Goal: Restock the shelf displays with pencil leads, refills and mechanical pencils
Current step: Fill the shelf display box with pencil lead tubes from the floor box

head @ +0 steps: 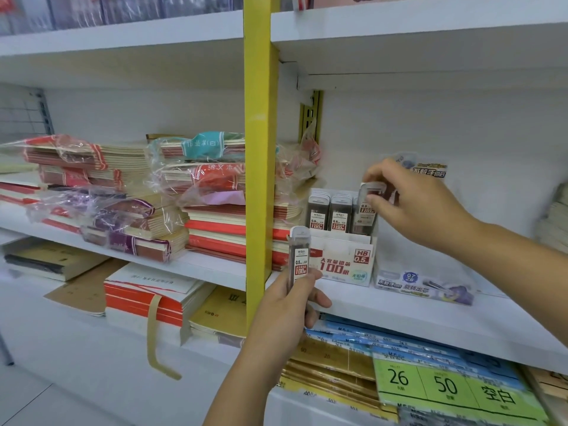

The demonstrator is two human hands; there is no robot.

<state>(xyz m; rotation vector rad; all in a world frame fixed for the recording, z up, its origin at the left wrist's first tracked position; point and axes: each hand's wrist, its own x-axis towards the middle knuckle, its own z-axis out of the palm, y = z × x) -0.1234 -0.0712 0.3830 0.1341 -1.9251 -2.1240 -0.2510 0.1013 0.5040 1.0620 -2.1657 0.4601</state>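
Observation:
A white display box (344,259) marked HB 0.5 stands on the middle shelf (430,321), with rows of dark pencil-lead tubes (329,213) upright in it. My right hand (412,204) pinches one lead tube (367,207) at its top, right at the box's right-hand row. My left hand (285,312) grips another lead tube (298,259) upright, in front of the box's left side and beside the yellow post. A second display box (424,284) marked 0.7 2B sits to the right of the first.
A yellow upright post (259,167) divides the shelving. Left of it lie stacks of wrapped notebooks (166,204). Below the shelf are blue and green label sheets (445,382) and brown paper pads (325,361). Another shelf (415,32) runs overhead.

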